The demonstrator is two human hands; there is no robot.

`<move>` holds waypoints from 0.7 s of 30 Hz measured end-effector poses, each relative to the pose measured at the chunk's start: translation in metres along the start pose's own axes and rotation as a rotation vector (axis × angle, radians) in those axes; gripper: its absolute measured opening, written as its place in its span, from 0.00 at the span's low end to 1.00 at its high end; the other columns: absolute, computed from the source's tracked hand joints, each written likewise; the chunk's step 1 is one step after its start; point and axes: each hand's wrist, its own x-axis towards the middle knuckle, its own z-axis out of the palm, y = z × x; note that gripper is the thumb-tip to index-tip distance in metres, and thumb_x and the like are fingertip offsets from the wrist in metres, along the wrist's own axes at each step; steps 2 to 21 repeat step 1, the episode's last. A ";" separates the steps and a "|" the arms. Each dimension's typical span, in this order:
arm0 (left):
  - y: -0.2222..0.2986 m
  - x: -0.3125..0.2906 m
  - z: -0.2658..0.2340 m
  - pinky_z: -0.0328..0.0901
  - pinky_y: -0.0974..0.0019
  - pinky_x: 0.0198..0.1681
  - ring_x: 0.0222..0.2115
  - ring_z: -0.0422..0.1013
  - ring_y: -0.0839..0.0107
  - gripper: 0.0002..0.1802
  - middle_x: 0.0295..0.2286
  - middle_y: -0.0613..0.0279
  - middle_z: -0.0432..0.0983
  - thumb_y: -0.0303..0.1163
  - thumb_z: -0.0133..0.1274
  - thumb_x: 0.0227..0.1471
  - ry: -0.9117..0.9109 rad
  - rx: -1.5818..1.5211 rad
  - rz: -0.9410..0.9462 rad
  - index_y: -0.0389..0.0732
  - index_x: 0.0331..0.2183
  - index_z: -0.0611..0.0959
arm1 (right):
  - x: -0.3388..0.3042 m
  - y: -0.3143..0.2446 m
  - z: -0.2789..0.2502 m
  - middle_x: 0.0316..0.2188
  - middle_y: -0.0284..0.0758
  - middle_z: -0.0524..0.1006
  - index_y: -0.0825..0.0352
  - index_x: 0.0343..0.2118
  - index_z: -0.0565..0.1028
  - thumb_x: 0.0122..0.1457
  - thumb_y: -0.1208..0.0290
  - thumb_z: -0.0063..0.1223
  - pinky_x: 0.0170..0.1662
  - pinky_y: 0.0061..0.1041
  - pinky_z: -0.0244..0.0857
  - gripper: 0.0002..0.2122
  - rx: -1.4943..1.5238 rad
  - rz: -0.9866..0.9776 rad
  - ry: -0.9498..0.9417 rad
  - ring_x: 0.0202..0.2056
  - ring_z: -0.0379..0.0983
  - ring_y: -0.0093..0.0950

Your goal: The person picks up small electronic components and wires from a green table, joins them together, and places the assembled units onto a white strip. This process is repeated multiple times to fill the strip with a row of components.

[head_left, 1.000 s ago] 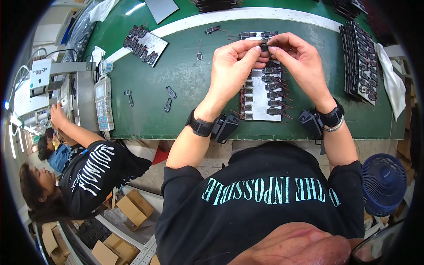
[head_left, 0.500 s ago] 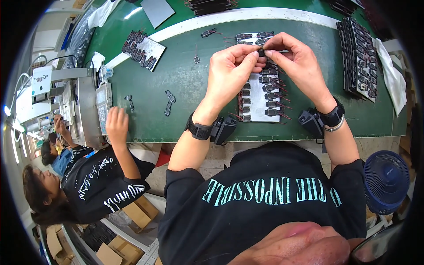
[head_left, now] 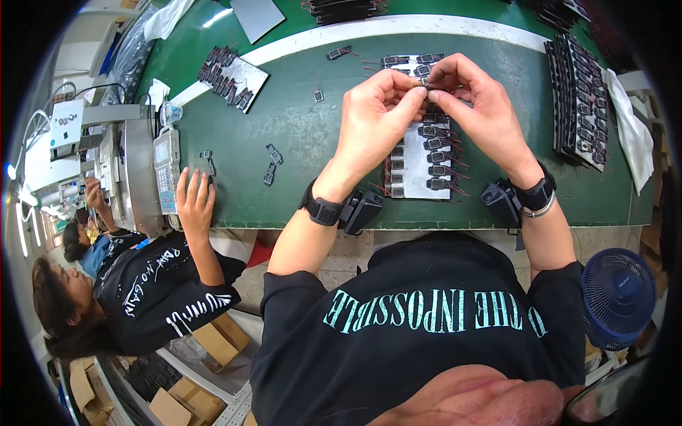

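Note:
My left hand (head_left: 374, 117) and my right hand (head_left: 483, 110) meet over a white board, fingertips almost touching. Thumbs and forefingers of both pinch a small black part (head_left: 428, 86), mostly covered by the fingers. Below them, the white board (head_left: 418, 157) lies on the green table. Along its two long sides sit rows of small black rectangular modules (head_left: 439, 157) with thin dark red wires sticking out. My hands and fingers hide the board's upper middle.
Tall stacks of loaded boards (head_left: 579, 103) stand at the right. Another part-filled board (head_left: 245, 82) and loose modules (head_left: 271, 165) lie left on the green table (head_left: 298, 128). A co-worker's hand (head_left: 195, 199) rests beside a machine keypad (head_left: 167, 174). A blue fan (head_left: 619, 298) stands lower right.
My fingers have turned and closed more tightly around the small black part, so less of it shows. The co-worker's hand has shifted slightly and its fingers have spread.

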 end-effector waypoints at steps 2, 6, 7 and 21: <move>0.000 -0.001 0.001 0.74 0.73 0.36 0.30 0.79 0.75 0.10 0.28 0.58 0.82 0.26 0.55 0.57 0.029 0.144 0.042 0.35 0.41 0.83 | -0.001 0.000 -0.002 0.40 0.31 0.74 0.70 0.46 0.72 0.61 0.78 0.53 0.47 0.18 0.68 0.11 -0.075 0.055 -0.040 0.43 0.70 0.17; 0.000 -0.001 0.001 0.74 0.73 0.36 0.30 0.79 0.75 0.10 0.28 0.58 0.82 0.26 0.55 0.57 0.029 0.144 0.042 0.35 0.41 0.83 | -0.001 0.000 -0.002 0.40 0.31 0.74 0.70 0.46 0.72 0.61 0.78 0.53 0.47 0.18 0.68 0.11 -0.075 0.055 -0.040 0.43 0.70 0.17; 0.000 -0.001 0.001 0.74 0.73 0.36 0.30 0.79 0.75 0.10 0.28 0.58 0.82 0.26 0.55 0.57 0.029 0.144 0.042 0.35 0.41 0.83 | -0.001 0.000 -0.002 0.40 0.31 0.74 0.70 0.46 0.72 0.61 0.78 0.53 0.47 0.18 0.68 0.11 -0.075 0.055 -0.040 0.43 0.70 0.17; 0.000 -0.001 0.001 0.74 0.73 0.36 0.30 0.79 0.75 0.10 0.28 0.58 0.82 0.26 0.55 0.57 0.029 0.144 0.042 0.35 0.41 0.83 | -0.001 0.000 -0.002 0.40 0.31 0.74 0.70 0.46 0.72 0.61 0.78 0.53 0.47 0.18 0.68 0.11 -0.075 0.055 -0.040 0.43 0.70 0.17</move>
